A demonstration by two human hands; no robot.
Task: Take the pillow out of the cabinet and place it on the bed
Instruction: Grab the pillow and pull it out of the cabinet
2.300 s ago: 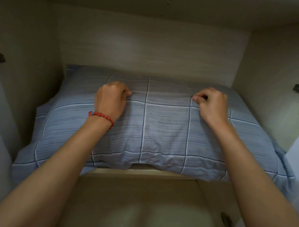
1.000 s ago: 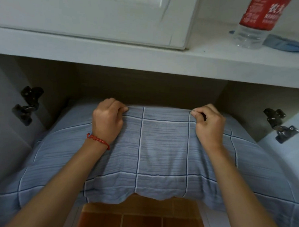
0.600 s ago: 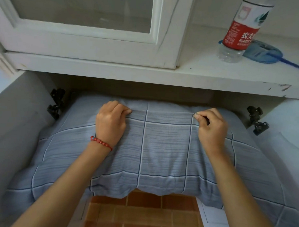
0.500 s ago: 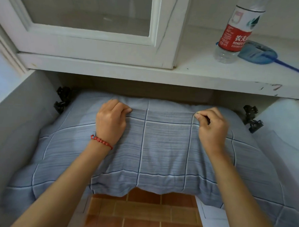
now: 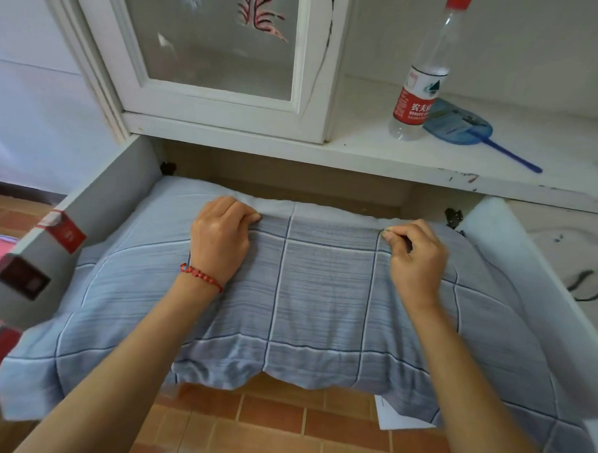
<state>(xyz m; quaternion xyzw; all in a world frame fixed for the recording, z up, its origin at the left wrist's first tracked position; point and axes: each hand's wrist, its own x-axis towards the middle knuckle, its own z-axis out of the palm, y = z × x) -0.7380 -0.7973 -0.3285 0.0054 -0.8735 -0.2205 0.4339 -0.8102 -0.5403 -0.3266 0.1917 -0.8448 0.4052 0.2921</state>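
Pillow [image 5: 322, 296], blue and checked, is lying half out of the cabinet [image 5: 293, 178], its near edge hanging over the tiled floor [image 5: 275, 427] between the two open doors. Left hand [image 5: 218, 240], wearing a red bracelet [image 5: 201, 276], is bunching the cover near the far edge in a closed grip. Right hand [image 5: 416, 255] is pinching a fold of the cover there too. Bottle [image 5: 420, 91] is standing on the shelf [image 5: 363, 143] above, beside a blue swatter [image 5: 466, 131].
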